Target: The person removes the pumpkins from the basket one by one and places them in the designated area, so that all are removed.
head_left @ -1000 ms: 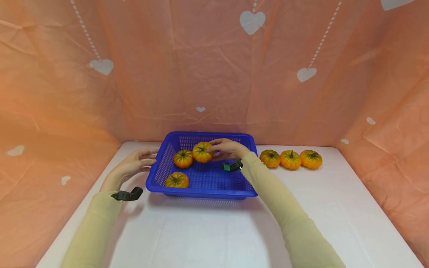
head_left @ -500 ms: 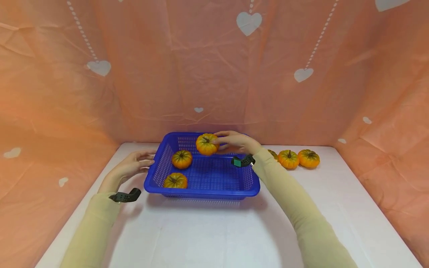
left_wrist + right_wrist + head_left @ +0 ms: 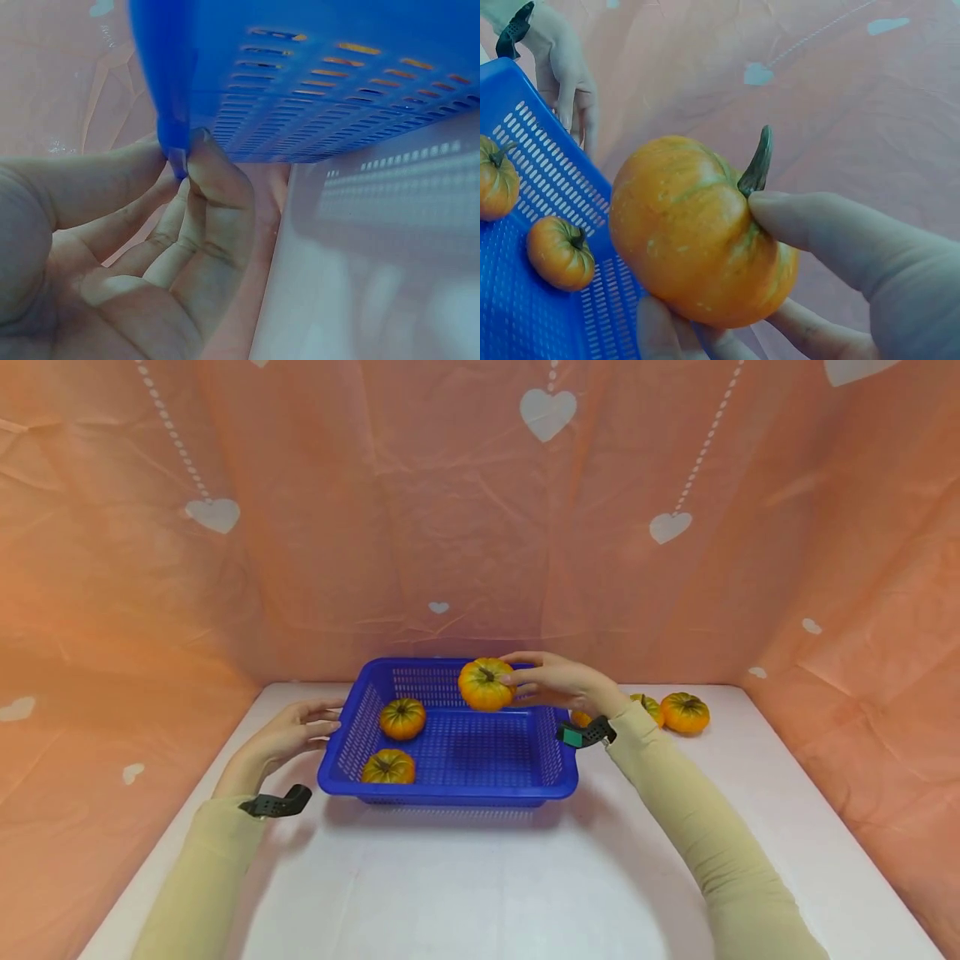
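My right hand (image 3: pixel 564 683) grips a small orange pumpkin (image 3: pixel 487 684) and holds it up over the back right part of the blue basket (image 3: pixel 450 790). In the right wrist view the thumb presses beside the stem of the pumpkin (image 3: pixel 697 232), with the other fingers beneath it. At the basket's left side, my left hand (image 3: pixel 288 735) pinches the rim (image 3: pixel 174 127) between thumb and fingers. Inside the basket sit two more pumpkins, one at the back left (image 3: pixel 402 719) and another at the front left (image 3: pixel 388 767).
To the right of the basket, more pumpkins (image 3: pixel 686 713) stand in a row on the white table (image 3: pixel 480 877), partly hidden behind my right wrist and sleeve. An orange cloth with white hearts (image 3: pixel 450 527) hangs at the back and both sides.
My right hand has raised the pumpkin from inside the basket and carried it to the right. The left hand stays at the basket's left rim.
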Demonstrator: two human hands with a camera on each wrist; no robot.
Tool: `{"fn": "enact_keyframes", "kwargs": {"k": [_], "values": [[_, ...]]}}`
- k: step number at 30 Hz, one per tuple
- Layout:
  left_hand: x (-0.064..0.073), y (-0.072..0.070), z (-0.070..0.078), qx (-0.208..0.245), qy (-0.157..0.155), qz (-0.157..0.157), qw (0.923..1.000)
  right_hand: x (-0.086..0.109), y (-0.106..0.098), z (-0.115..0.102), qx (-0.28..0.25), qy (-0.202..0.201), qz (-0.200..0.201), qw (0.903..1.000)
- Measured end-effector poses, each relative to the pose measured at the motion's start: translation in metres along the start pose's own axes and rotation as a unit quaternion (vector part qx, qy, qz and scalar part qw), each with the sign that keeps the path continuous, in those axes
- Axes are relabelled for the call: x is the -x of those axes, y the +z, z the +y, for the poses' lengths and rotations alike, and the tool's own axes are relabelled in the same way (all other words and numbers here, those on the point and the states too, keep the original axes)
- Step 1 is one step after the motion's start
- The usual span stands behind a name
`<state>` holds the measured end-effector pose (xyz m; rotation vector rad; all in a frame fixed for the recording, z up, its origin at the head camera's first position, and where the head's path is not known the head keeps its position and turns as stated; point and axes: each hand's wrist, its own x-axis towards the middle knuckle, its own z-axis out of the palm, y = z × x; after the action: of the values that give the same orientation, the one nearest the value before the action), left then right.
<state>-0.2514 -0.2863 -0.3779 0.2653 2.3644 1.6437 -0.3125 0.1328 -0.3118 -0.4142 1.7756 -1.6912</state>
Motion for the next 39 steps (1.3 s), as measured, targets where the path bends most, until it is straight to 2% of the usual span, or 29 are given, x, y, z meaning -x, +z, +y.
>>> {"fn": "enact_keyframes", "kwargs": {"k": [8, 14, 19, 23, 29, 33, 39], "values": [[0.000, -0.001, -0.001, -0.008, -0.001, 0.002, 1.0000, 0.027, -0.017, 0.007, 0.009, -0.008, 0.013, 0.9998], [0.001, -0.003, -0.001, -0.001, 0.007, -0.001, 1.0000, 0.044, -0.028, 0.011, -0.008, -0.014, 0.033, 0.9993], [0.001, -0.003, -0.002, 0.005, 0.010, -0.001, 0.9999, 0.056, -0.037, 0.017, -0.031, -0.004, 0.061, 0.9977], [-0.001, -0.002, -0.003, -0.002, 0.008, 0.000, 1.0000, 0.066, -0.046, 0.025, -0.040, -0.001, 0.081, 0.9959], [-0.002, -0.001, -0.003, -0.004, 0.007, 0.000, 1.0000, 0.081, -0.059, 0.035, -0.067, -0.013, 0.085, 0.9941], [-0.003, -0.001, -0.004, -0.006, 0.005, 0.002, 1.0000, 0.095, -0.067, 0.041, -0.071, -0.007, 0.103, 0.9921], [-0.001, -0.002, -0.003, -0.017, 0.004, 0.002, 0.9998, 0.109, -0.077, 0.062, -0.089, -0.017, 0.118, 0.9889]]}}
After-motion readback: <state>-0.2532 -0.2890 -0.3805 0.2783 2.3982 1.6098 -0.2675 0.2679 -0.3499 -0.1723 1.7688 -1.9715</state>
